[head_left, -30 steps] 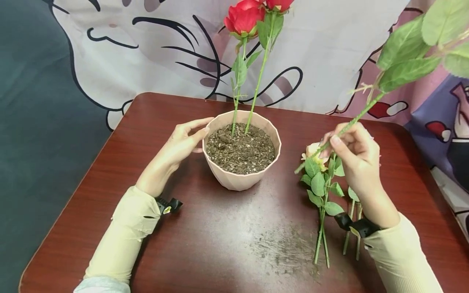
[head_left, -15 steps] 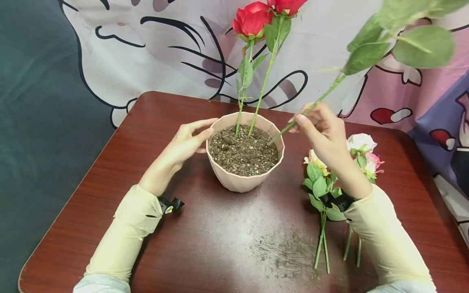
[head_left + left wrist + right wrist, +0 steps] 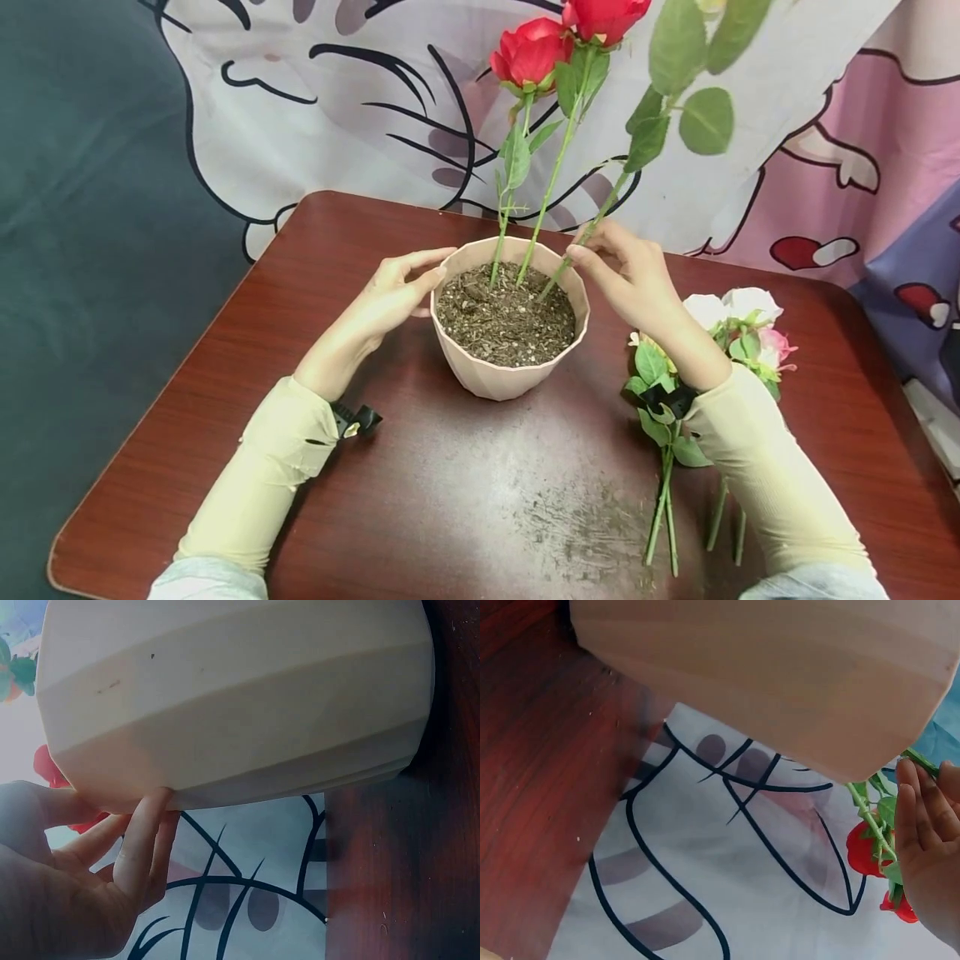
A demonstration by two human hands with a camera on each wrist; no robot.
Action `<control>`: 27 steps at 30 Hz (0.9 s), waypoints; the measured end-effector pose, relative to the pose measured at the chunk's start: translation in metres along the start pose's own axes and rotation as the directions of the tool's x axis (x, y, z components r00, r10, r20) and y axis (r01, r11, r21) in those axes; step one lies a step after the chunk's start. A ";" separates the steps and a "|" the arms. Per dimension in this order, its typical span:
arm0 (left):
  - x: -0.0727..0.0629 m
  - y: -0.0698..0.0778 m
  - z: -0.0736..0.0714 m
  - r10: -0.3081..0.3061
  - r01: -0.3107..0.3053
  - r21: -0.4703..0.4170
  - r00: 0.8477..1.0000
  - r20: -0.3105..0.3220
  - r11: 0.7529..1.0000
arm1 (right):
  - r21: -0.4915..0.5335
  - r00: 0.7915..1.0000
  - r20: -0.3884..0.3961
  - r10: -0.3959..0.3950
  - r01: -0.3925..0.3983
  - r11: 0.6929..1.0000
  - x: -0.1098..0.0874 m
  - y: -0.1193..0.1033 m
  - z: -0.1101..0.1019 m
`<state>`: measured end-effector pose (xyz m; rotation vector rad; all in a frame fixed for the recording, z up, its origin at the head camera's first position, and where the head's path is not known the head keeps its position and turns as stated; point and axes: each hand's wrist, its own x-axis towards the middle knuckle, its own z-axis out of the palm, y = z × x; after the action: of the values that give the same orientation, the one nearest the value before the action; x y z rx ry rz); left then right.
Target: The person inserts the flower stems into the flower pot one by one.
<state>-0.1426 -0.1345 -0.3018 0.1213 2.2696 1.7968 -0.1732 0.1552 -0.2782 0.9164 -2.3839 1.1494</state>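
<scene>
A pale pink faceted flowerpot [image 3: 491, 377] full of dark soil [image 3: 510, 329] stands on the table. Two red roses [image 3: 528, 54] rise from the soil toward its back. My left hand [image 3: 378, 304] rests against the pot's left side near the rim, fingers fairly straight along the outer wall [image 3: 247, 712]. Over the right rim, my right hand [image 3: 630, 271] pinches the green stem of a leafy flower [image 3: 611, 196]. Its lower end meets the soil, and the stem leans up to the right. The bloom is mostly cut off at the top of the head view.
Several light-coloured roses [image 3: 750, 307] lie on the table at the right, partly behind my right forearm, stems pointing toward me. Loose soil crumbs [image 3: 577, 521] are scattered on the brown table [image 3: 420, 500]. A cartoon-print cloth [image 3: 360, 158] hangs directly behind the table.
My right hand has moved left from above the lying roses to the pot, bringing the stem's end into the soil. The stem has turned more upright. My left hand stays at the pot.
</scene>
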 end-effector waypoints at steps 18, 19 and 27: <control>0.001 0.000 0.002 0.012 -0.012 -0.012 1.000 -0.001 1.000 | -0.015 0.996 0.052 0.078 -0.077 0.997 -0.002 0.019 0.018; 0.001 0.000 0.001 0.009 -0.010 -0.010 1.000 -0.004 1.000 | -0.013 0.995 0.068 0.071 -0.070 0.997 -0.002 0.019 0.018; -0.001 -0.002 0.000 0.007 -0.008 -0.011 1.000 -0.008 1.000 | 0.009 0.978 0.199 0.060 -0.063 0.998 -0.001 0.014 0.020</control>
<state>-0.1413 -0.1348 -0.3033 0.1210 2.2671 1.8167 -0.1824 0.1460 -0.2990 1.0116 -2.5816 1.1486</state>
